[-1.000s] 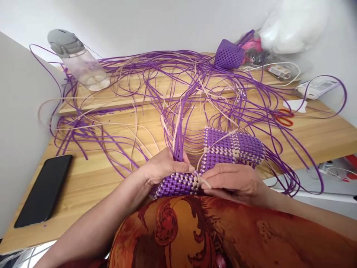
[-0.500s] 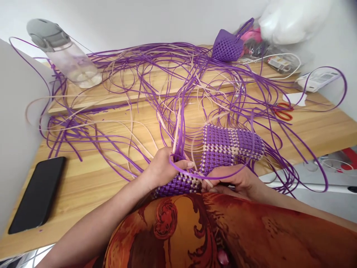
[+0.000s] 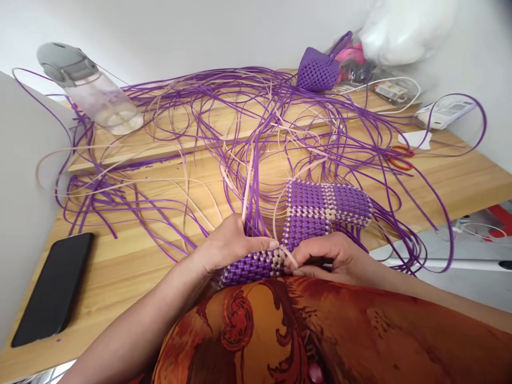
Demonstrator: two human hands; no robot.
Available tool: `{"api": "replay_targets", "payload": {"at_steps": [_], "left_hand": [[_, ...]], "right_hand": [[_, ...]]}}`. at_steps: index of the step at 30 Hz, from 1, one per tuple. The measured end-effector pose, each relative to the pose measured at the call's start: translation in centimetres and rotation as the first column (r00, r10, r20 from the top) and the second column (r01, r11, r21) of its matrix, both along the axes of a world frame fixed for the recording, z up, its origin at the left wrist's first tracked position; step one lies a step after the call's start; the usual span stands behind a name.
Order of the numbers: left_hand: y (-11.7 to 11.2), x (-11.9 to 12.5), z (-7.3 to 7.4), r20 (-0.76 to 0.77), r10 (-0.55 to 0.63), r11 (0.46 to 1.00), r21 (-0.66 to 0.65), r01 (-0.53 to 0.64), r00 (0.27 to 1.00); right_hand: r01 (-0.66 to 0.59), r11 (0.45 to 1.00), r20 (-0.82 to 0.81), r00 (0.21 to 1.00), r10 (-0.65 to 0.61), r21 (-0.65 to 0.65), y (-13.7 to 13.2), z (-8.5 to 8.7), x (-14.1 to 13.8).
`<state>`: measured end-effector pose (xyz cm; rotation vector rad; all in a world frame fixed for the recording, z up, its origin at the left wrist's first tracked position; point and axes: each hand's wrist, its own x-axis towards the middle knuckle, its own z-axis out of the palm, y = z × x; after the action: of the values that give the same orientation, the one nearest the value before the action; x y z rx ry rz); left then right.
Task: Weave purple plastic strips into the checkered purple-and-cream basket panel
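Note:
A half-woven purple and cream basket piece [image 3: 320,210] lies at the near edge of the wooden table [image 3: 132,256], with its near part against my body. My left hand [image 3: 230,242] is closed over the top edge of the weave, thumb pressed along it, with upright purple and cream strips rising from under its fingers. My right hand [image 3: 334,256] is closed beside it, pinching a cream strip [image 3: 290,257] at the weave's edge. Long loose purple strips [image 3: 224,112] fan out from the weave across the table.
A black phone [image 3: 54,288] lies at the near left. A clear bottle with a grey lid [image 3: 90,90] stands at the back left. Red-handled scissors [image 3: 400,157], a small purple woven piece [image 3: 316,72], a white bag [image 3: 404,26] and a white device [image 3: 442,113] are at the right.
The purple strip that looped across in front of my hands half a second ago has been drawn in. Both hands stay at the weave's edge; the view shifted slightly.

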<state>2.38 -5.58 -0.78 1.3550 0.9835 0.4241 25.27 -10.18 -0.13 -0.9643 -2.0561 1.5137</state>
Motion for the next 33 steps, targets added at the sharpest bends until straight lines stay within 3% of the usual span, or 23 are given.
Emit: {"api": "replay_targets", "payload": {"at_steps": [4,9,15,17,20,22,25,27,29,31,33], "left_hand": [[-0.1,0.2,-0.5,0.076,-0.039,0.994,-0.098,0.047,0.996],[-0.6,1.0,-2.0,0.169,0.133,0.978,-0.18,-0.102,0.977],[-0.6,1.1,-1.8,0.158,0.105,0.994,-0.046,-0.099,0.982],[-0.5,0.9,-1.5,0.128,0.082,0.997,-0.011,-0.081,0.988],[-0.5,0.7,-1.1,0.102,0.054,0.998,0.031,-0.057,0.993],[-0.6,0.7,-1.0,0.098,0.044,0.997,0.053,-0.05,0.994],[-0.7,0.8,-1.0,0.113,0.041,0.996,0.069,-0.049,0.993],[-0.7,0.8,-1.0,0.132,0.043,0.995,0.08,-0.054,0.99],[-0.8,0.8,-0.9,0.131,0.044,0.994,0.089,-0.056,0.99],[-0.8,0.8,-0.7,0.099,0.033,0.996,0.08,-0.041,0.995],[-0.8,0.8,-0.6,0.05,0.02,0.998,0.064,-0.023,0.999]], "right_hand": [[-0.001,0.999,-0.022,1.0,0.002,0.034,0.0,0.1,0.0],[-0.102,0.994,0.021,0.995,0.102,0.036,0.6,0.4,-0.4],[-0.25,0.963,0.126,0.957,0.262,-0.103,1.6,2.2,-0.4],[-0.166,0.971,0.169,0.966,0.195,-0.172,2.2,3.1,-0.3],[0.1,0.972,0.281,0.959,-0.038,-0.211,3.5,3.7,-0.6],[0.151,0.968,0.37,0.927,-0.067,-0.201,4.5,3.8,-1.4],[0.068,0.994,0.47,0.883,-0.022,-0.083,5.4,3.7,-3.0],[0.037,0.995,0.482,0.873,-0.079,0.096,5.5,3.6,-3.6],[0.033,0.944,0.476,0.857,-0.196,0.328,5.8,3.3,-3.2],[0.07,0.848,0.465,0.811,-0.354,0.525,6.8,3.1,-1.6],[0.181,0.772,0.433,0.74,-0.515,0.609,8.5,2.9,0.6]]}}
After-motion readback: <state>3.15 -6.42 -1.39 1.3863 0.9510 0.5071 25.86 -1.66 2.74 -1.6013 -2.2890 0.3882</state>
